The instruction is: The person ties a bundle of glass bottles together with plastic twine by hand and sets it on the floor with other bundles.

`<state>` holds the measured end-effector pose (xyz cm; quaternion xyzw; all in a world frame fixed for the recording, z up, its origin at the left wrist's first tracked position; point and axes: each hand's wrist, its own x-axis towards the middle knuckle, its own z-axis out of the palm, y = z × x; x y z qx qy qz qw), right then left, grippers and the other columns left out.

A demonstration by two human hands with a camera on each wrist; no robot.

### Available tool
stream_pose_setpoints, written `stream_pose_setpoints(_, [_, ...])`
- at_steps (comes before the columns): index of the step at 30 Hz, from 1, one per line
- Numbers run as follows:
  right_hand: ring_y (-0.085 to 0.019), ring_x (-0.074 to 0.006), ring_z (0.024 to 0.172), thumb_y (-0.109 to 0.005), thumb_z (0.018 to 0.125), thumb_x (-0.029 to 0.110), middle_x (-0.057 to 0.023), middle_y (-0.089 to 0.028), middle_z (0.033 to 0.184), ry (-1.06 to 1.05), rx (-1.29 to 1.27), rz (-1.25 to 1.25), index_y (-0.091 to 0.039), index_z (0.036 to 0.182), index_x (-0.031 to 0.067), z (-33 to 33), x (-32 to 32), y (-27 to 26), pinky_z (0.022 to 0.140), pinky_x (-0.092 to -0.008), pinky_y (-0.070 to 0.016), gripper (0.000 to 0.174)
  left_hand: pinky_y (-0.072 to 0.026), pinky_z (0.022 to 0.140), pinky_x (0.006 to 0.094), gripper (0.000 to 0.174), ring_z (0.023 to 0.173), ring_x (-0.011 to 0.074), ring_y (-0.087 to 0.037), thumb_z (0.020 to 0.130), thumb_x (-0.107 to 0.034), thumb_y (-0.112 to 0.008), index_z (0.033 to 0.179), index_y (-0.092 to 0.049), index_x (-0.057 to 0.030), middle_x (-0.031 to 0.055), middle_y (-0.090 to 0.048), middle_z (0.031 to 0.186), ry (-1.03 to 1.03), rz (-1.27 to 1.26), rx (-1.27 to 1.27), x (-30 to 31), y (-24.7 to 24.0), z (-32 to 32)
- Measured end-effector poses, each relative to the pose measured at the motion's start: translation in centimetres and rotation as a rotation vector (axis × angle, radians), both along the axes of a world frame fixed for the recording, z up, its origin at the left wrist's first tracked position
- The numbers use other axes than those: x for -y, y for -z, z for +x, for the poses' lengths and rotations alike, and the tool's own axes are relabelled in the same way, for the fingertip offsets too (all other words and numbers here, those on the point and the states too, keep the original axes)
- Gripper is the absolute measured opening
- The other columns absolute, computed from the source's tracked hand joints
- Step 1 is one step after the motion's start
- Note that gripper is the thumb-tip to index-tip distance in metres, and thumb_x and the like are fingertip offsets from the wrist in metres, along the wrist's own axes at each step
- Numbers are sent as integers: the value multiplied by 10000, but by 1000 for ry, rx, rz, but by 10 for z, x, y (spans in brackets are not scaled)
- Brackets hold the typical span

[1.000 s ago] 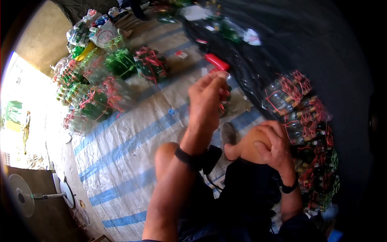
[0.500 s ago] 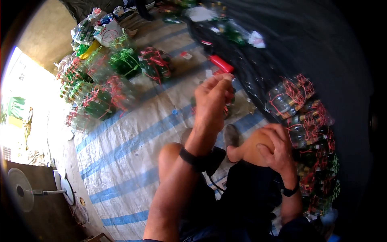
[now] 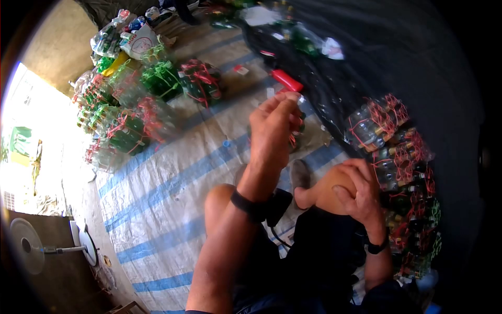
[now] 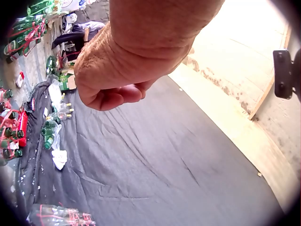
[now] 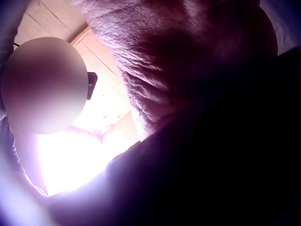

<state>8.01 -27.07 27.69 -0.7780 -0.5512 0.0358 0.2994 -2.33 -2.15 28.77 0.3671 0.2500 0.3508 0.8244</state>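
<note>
My left hand (image 3: pixel 269 131) is raised over the striped sheet with its fingers curled in and the thumb against them. Nothing shows in its grasp, and the left wrist view shows the same loosely closed fist. Beyond its fingertips lies a red bottle-shaped thing (image 3: pixel 286 80). Partly hidden behind the hand stands a bundle of bottles tied with red string (image 3: pixel 298 131). My right hand (image 3: pixel 360 192) rests on the bent knee (image 3: pixel 328 188), fingers relaxed over it. The right wrist view is mostly dark, with skin folds (image 5: pixel 146 80) filling its upper part.
Tied bottle bundles (image 3: pixel 128 133) crowd the left side by filled bags (image 3: pixel 140 43). More bundles (image 3: pixel 400 167) line the right, beside black cloth (image 3: pixel 418 68). A blue cap (image 3: pixel 226 143) lies on the striped sheet (image 3: pixel 157 209). A fan (image 3: pixel 27 246) stands at lower left.
The whole head view has shifted slightly, so the hands appear a little further right than a second ago. The hands' poses stay almost the same.
</note>
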Motion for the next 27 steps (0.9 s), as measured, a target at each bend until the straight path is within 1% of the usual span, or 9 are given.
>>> stream_pose_setpoints(5, [-625, -381, 1210, -818, 818, 123, -158, -647, 1288, -1, -11, 7, -733, 1225, -21, 0, 0, -1, 1052, -472, -524, 440, -471, 626, 236, 196, 730, 86, -597, 1015, -115, -740, 1153, -760, 25, 23, -693, 898, 5, -12, 30, -1, 0, -1])
stream_pose_setpoints(8, [-626, -380, 1209, -818, 814, 115, -158, -647, 1285, -2, -3, 11, -734, 1219, -22, 0, -1, -1, 1050, -470, -527, 435, -468, 615, 236, 203, 719, 81, -593, 1016, -135, -750, 1152, -763, 15, 15, -686, 885, 1, -22, 11, -2, -1, -1])
stream_pose_setpoints(13, [-630, -380, 1203, -816, 810, 108, -157, -650, 1283, -5, -4, 22, -734, 1209, -25, -1, -1, -1, 1046, -470, -530, 429, -426, 582, 235, 217, 694, 69, -579, 1017, -199, -752, 1141, -771, -21, -13, -667, 844, 8, 44, -43, 0, -1, -3])
stream_pose_setpoints(16, [-633, -381, 1199, -814, 808, 110, -159, -651, 1278, -3, 8, 20, -734, 1205, -25, 1, -1, -1, 1042, -471, -532, 427, -412, 587, 235, 217, 692, 72, -575, 1015, -205, -748, 1132, -771, -25, -18, -659, 832, 13, 62, -69, 1, -5, -4])
stream_pose_setpoints(22, [-635, -380, 1196, -811, 801, 114, -165, -650, 1262, -10, 8, 18, -735, 1207, -26, 1, -1, -1, 1038, -469, -532, 436, -424, 623, 239, 209, 702, 86, -564, 1013, -185, -737, 1135, -760, -17, -10, -649, 846, 11, 32, -39, 0, -3, -2])
stream_pose_setpoints(27, [-640, -381, 1181, -811, 804, 126, -162, -655, 1254, -12, 3, 30, -737, 1208, -26, 1, -2, 0, 1031, -471, -534, 438, -426, 629, 237, 205, 711, 87, -556, 1019, -165, -731, 1151, -754, -9, -6, -646, 857, 4, 24, -33, 0, -3, -2])
